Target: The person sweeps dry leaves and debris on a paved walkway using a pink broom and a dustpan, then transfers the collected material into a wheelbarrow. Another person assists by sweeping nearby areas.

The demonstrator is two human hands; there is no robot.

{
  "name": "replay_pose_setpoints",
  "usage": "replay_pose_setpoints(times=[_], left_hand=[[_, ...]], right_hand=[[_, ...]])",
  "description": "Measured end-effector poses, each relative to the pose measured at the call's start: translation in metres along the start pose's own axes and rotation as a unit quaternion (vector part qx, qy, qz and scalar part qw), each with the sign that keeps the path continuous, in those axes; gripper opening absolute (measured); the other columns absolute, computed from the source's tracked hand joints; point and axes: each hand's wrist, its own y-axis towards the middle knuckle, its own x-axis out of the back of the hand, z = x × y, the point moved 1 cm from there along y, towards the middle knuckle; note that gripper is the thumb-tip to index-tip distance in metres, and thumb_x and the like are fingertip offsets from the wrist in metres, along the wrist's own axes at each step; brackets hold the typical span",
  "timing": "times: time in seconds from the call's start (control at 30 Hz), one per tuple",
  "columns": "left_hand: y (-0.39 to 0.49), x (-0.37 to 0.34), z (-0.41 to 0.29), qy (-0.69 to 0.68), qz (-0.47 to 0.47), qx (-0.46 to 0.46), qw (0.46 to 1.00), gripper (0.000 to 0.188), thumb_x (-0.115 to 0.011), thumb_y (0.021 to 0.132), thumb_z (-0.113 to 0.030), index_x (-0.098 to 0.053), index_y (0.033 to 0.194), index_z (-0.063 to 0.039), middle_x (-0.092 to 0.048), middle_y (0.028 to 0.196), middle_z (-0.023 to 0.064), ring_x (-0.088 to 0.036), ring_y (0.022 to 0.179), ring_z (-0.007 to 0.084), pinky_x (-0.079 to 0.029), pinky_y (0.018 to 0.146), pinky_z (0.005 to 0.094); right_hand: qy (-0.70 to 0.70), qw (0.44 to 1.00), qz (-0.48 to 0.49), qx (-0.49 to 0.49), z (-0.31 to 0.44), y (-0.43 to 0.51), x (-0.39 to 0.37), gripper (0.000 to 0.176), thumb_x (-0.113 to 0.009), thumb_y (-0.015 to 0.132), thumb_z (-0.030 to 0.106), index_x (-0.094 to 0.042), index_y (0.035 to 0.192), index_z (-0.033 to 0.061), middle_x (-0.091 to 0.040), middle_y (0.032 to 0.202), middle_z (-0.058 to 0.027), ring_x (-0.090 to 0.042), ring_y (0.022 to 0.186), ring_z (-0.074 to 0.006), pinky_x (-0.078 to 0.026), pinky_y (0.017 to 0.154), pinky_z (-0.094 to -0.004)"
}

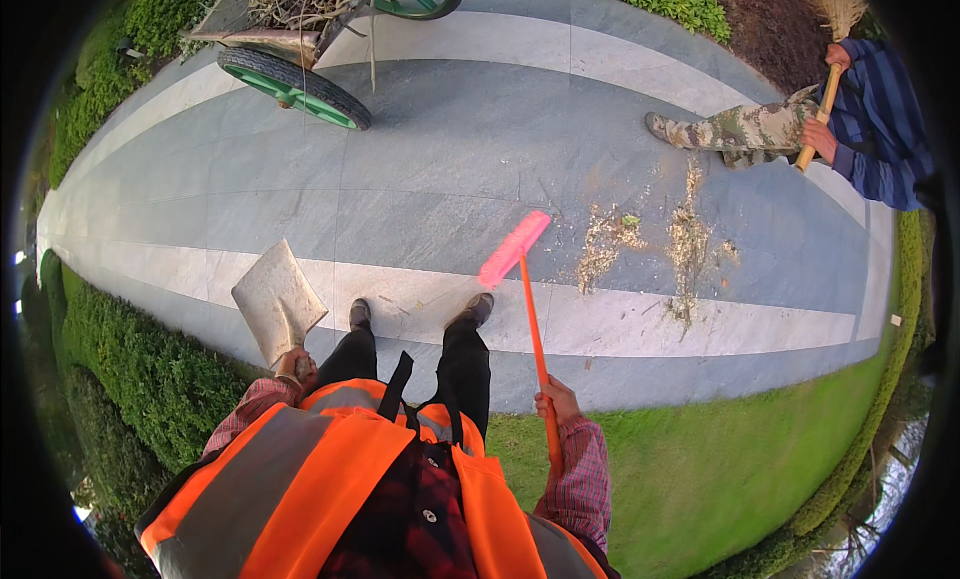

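My left hand grips the short neck of a flat metal shovel, its pale, worn blade held out over the paving on the left. In my right hand is the orange handle of a broom. The broom's pink bristle head is at the paving in front of my right shoe. Just right of the head lie a patch of wood-chip-like debris with a green leaf in it and a longer strip of similar debris.
A cart with green-spoked wheels carries twigs at the upper left. At the right, another person in camouflage trousers holds a straw broom upside down. Hedge borders the left; lawn lies at the lower right.
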Motion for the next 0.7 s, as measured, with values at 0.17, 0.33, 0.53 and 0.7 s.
replay_pose_setpoints(times=[0.17,0.33,0.53,0.7], left_hand=[[-0.023,-0.082,0.013,0.056,0.036,-0.004,0.998,0.010,-0.052,0.071,-0.017,-0.048,0.068,-0.007,-0.052,0.057,0.0078,-0.051,0.045,0.0206,-0.039,0.037,0.0307],[-0.032,-0.122,0.023,0.071,0.010,-0.046,0.996,0.011,-0.056,0.068,-0.013,-0.049,0.074,-0.006,-0.054,0.058,0.0098,-0.053,0.046,0.0222,-0.042,0.040,0.0307],[-0.023,-0.144,0.018,0.063,0.006,-0.036,0.997,0.011,-0.057,0.067,-0.012,-0.050,0.073,-0.005,-0.054,0.060,0.0092,-0.053,0.048,0.0223,-0.045,0.044,0.0313],[-0.004,-0.162,0.004,0.060,-0.007,-0.016,0.998,0.010,-0.056,0.067,-0.013,-0.050,0.071,-0.006,-0.054,0.060,0.0089,-0.054,0.049,0.0223,-0.046,0.047,0.0332]], right_hand=[[-0.123,0.966,-0.213,0.082,0.048,-0.035,0.062,0.039,-0.045,0.081,0.007,-0.042,0.120,0.0117,-0.044,0.059,-0.0049,-0.043,0.040,-0.0116,-0.037,0.033,-0.0267],[-0.093,0.977,-0.150,0.117,0.078,-0.061,0.018,0.050,-0.046,0.083,0.009,-0.031,0.131,0.0149,-0.044,0.059,-0.0029,-0.041,0.042,-0.0103,-0.037,0.035,-0.0258],[-0.157,0.972,0.134,0.108,0.147,0.015,-0.116,0.043,-0.048,0.084,0.012,-0.038,0.125,0.0162,-0.043,0.060,-0.0013,-0.041,0.042,-0.0066,-0.036,0.036,-0.0210],[-0.252,0.936,0.235,0.069,0.217,0.163,-0.244,0.022,-0.052,0.082,0.014,-0.046,0.103,0.0101,-0.045,0.065,-0.0036,-0.044,0.047,-0.0082,-0.038,0.039,-0.0230]])
